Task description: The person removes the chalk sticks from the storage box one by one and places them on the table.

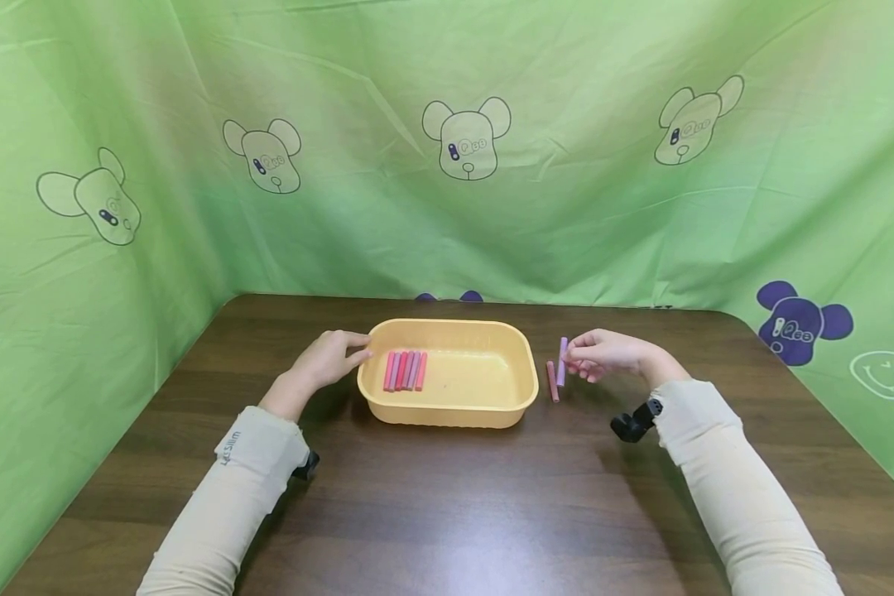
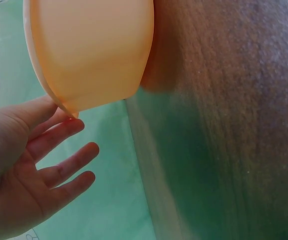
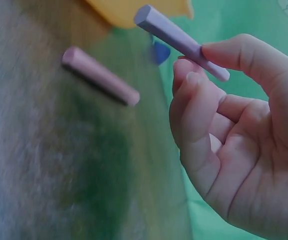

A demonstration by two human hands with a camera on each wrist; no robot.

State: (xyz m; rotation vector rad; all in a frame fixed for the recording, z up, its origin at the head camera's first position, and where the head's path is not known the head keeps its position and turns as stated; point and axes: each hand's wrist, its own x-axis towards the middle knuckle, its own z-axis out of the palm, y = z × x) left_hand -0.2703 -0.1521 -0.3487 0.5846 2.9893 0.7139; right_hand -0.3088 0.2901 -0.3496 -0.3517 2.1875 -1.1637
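Note:
My left hand [image 1: 324, 358] grips the left rim of a yellow plastic basin [image 1: 450, 416], thumb and index finger at the edge while the other fingers spread apart below it in the left wrist view. Inside the basin, several pink, red and mauve chalk sticks [image 1: 406, 372] lie side by side at the left. To the right of the basin, my right hand [image 1: 605, 353] pinches a purple chalk stick [image 3: 171, 37] between thumb and fingertips. A dusky pink chalk stick [image 3: 101, 77] lies on the table, between that hand and the basin.
The brown wooden table [image 1: 447, 497] runs back to a green cloth backdrop [image 1: 358, 215] printed with bear heads. Black wrist cameras are strapped at both cuffs; the right one [image 1: 633, 422] hangs low over the tabletop.

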